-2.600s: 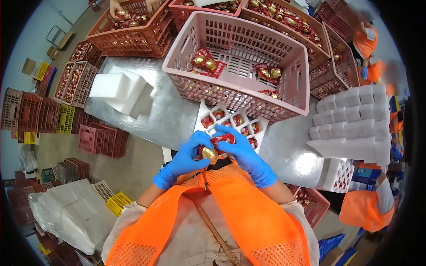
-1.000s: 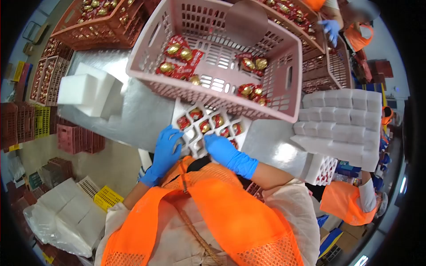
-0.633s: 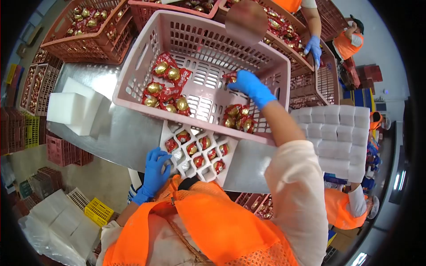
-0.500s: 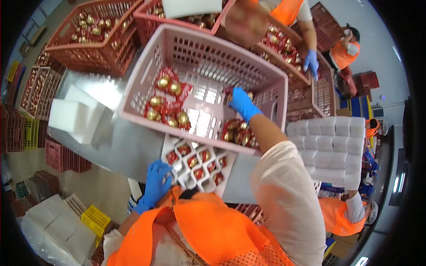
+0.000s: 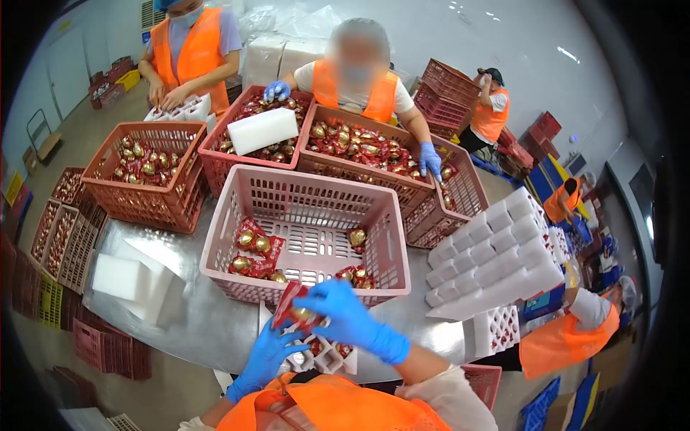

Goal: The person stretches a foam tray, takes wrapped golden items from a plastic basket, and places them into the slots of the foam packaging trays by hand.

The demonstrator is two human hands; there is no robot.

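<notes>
My right hand (image 5: 346, 314), in a blue glove, is closed on a red and gold wrapped piece (image 5: 300, 313) above the white tray. Beside it on the left, my left hand (image 5: 269, 353) has its fingers apart and reaches up to the red wrapper; whether it grips it is unclear. Below both hands lies the white tray (image 5: 350, 363) with red and gold pieces in its cells, mostly hidden by the hands. The pink crate (image 5: 305, 287) stands just beyond, holding several wrapped pieces at its left and a few at its right.
White foam blocks (image 5: 123, 277) lie at the left of the metal table (image 5: 194, 332). Stacked white trays (image 5: 496, 262) stand at the right. Filled crates (image 5: 147, 188) line the far side, where two people work, one with a gloved hand (image 5: 430, 159) over a crate.
My right hand has left the pink crate and come back to my left hand with a wrapped piece. The view has tilted up, showing the people across the table.
</notes>
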